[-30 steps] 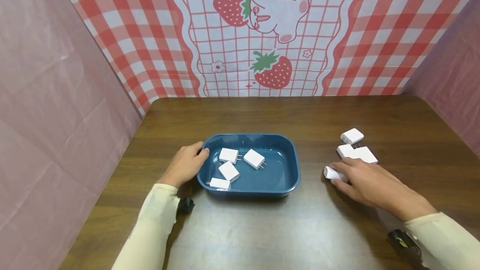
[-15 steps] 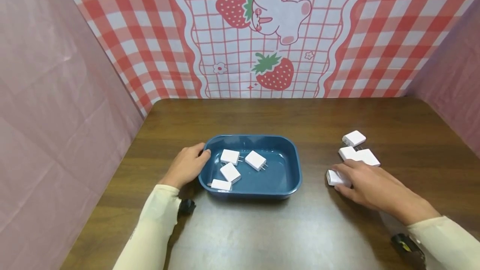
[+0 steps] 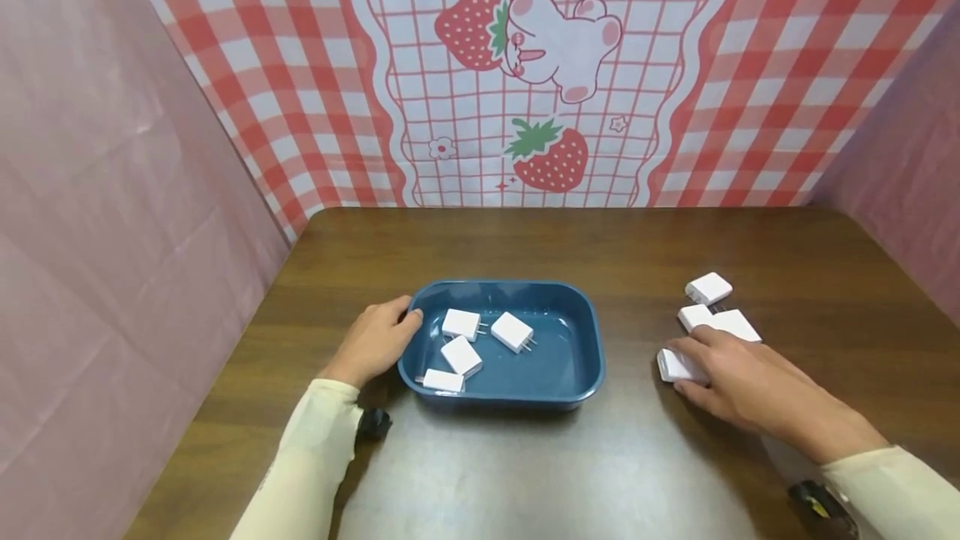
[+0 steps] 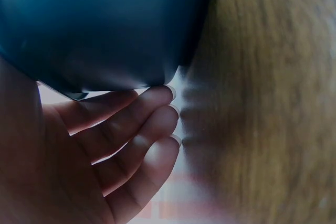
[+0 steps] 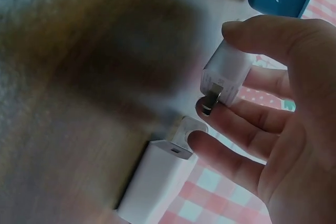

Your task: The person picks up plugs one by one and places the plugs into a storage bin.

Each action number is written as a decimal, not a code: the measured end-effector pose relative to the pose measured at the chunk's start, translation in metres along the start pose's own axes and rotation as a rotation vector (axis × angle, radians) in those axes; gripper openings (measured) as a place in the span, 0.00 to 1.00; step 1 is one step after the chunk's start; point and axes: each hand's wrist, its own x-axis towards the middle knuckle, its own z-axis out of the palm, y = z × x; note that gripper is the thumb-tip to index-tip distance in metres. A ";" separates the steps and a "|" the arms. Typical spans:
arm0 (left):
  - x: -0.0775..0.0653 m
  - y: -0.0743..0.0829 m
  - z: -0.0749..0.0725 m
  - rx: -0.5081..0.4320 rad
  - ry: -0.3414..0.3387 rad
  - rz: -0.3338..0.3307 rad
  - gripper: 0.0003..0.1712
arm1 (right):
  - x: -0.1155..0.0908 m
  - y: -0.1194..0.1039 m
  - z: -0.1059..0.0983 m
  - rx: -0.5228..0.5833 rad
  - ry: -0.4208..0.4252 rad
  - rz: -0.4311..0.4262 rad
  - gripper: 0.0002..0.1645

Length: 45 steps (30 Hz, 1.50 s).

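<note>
My left hand (image 3: 373,344) holds the left end of a blue rectangular tray (image 3: 558,365), its thumb over the rim. In the left wrist view its fingers (image 4: 152,124) lie along the tray's outer wall. To the right of the tray, my right hand (image 3: 757,382) pinches a white charger plug (image 3: 678,367) between thumb and fingers, close over the table. Its metal prong (image 5: 212,98) shows in the right wrist view, pointing toward the fingertips. Just beyond that hand lie more white charger plugs, a far one (image 3: 708,287), a middle one (image 3: 696,317) and a right one (image 3: 737,326).
Inside the tray, toward its left half, several white charger plugs (image 3: 513,332) lie scattered with prongs at different angles. The brown wooden table (image 3: 495,244) ends at a red-and-white checked cloth (image 3: 292,90) behind. Pink cloth (image 3: 97,215) hangs along the left side.
The head view has tilted up slightly, so the scene sits lower. The charger plug in my right hand has turned a little and shows more of its face. My left hand stays on the tray.
</note>
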 end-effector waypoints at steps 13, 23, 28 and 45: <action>0.001 0.002 -0.002 -0.016 0.003 -0.016 0.19 | 0.010 0.004 -0.019 -0.025 0.073 -0.025 0.29; 0.004 0.001 -0.002 -0.001 0.016 0.020 0.16 | 0.020 -0.007 -0.026 -0.029 0.093 -0.050 0.30; 0.005 0.001 -0.003 0.002 0.017 0.029 0.16 | 0.027 -0.014 -0.030 -0.026 0.103 -0.045 0.31; 0.002 0.000 0.000 0.000 -0.017 -0.010 0.20 | 0.038 -0.023 -0.039 0.010 0.093 -0.021 0.33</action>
